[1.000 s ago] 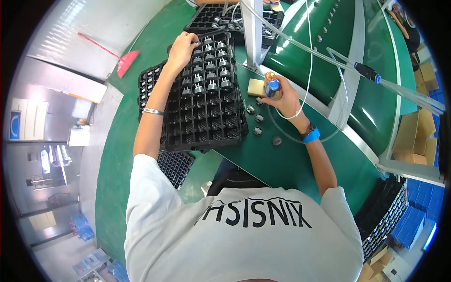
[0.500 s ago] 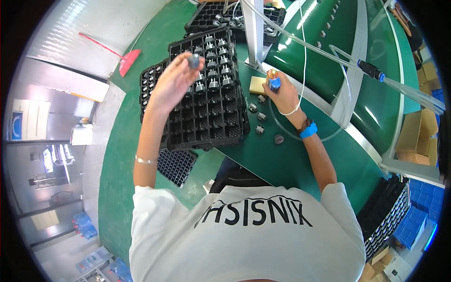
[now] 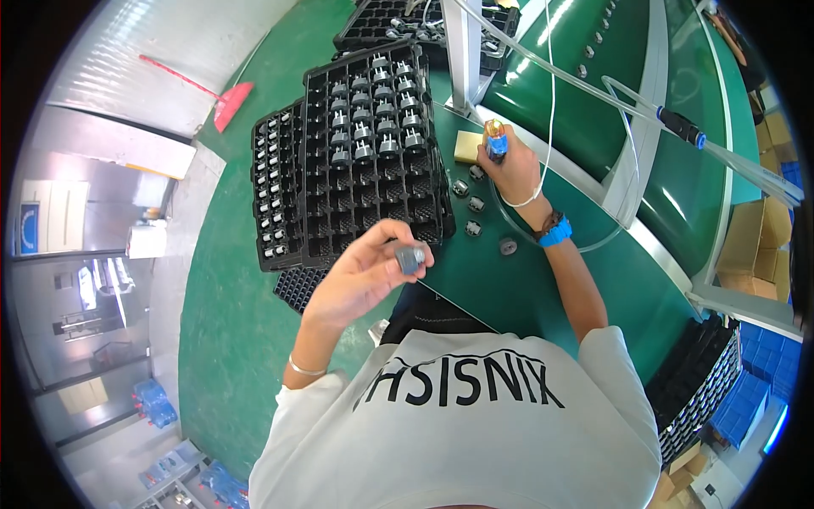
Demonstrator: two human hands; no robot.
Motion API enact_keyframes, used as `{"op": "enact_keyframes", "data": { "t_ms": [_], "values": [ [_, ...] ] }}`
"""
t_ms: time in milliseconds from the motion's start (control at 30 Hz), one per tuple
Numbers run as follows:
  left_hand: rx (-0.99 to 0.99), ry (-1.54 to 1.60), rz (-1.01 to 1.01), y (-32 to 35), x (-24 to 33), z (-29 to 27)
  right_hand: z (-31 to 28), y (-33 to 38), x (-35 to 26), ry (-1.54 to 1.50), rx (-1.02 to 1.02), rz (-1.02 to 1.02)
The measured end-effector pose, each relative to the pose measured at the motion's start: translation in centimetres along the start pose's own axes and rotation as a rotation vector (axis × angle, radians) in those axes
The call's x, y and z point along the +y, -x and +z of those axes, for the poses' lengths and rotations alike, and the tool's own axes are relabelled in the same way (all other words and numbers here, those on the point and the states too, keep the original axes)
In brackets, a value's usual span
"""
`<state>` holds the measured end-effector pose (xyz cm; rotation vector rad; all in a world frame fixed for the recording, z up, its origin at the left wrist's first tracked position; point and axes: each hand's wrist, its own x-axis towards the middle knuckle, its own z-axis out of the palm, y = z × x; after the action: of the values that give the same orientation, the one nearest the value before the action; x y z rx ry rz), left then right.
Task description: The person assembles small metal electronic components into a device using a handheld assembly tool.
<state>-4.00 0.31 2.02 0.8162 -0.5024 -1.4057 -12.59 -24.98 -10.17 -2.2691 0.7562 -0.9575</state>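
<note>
A small grey plug-like piece (image 3: pixel 409 260) is pinched between the fingers of my left hand (image 3: pixel 360 276), just off the near edge of a black compartment tray (image 3: pixel 373 242). Its far compartments hold several grey plugs with upright metal pins (image 3: pixel 387 144), while the nearer compartments show bare bottoms. My right hand (image 3: pixel 515 176) is closed round a blue tool with a brass-coloured tip (image 3: pixel 497 140), held over the green bench. Close to that hand lie several small grey pieces (image 3: pixel 476 204) and a pale yellow block (image 3: pixel 466 146).
Another black tray (image 3: pixel 275 191) with small light parts adjoins on the left. A further tray (image 3: pixel 373 25) with loose parts stands at the back. A white metal post (image 3: pixel 464 59) rises behind the yellow block. Clear hoses (image 3: pixel 585 85) cross above a green conveyor belt (image 3: pixel 543 102).
My left hand has come from above the plugs in the tray toward me and to the right, still pinching the grey piece. My right hand has hardly moved.
</note>
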Motion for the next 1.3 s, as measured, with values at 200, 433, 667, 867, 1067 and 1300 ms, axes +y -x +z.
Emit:
{"op": "enact_keyframes", "data": {
  "t_ms": [200,433,667,867,1067,1300],
  "values": [
    [0.026,-0.001,-0.038,1.0,-1.7,1.9,0.3,-0.1,0.2,-0.008,0.018,0.002],
    [-0.041,0.111,-0.086,1.3,-3.1,2.9,0.2,0.1,0.2,-0.009,0.019,0.041],
    [-0.097,0.204,-0.060,1.6,-4.5,3.3,0.5,0.0,0.1,0.011,0.039,0.052],
    [-0.112,0.345,-0.015,2.6,-0.7,5.6,0.7,0.5,0.2,-0.002,0.072,0.008],
    [-0.042,0.024,0.835,5.0,7.9,8.5,0.9,0.3,0.6,0.040,0.045,0.008],
    [0.025,0.051,0.866,24.7,15.5,-1.0,0.6,0.0,0.4,0.030,0.085,0.013]
  ]
}}
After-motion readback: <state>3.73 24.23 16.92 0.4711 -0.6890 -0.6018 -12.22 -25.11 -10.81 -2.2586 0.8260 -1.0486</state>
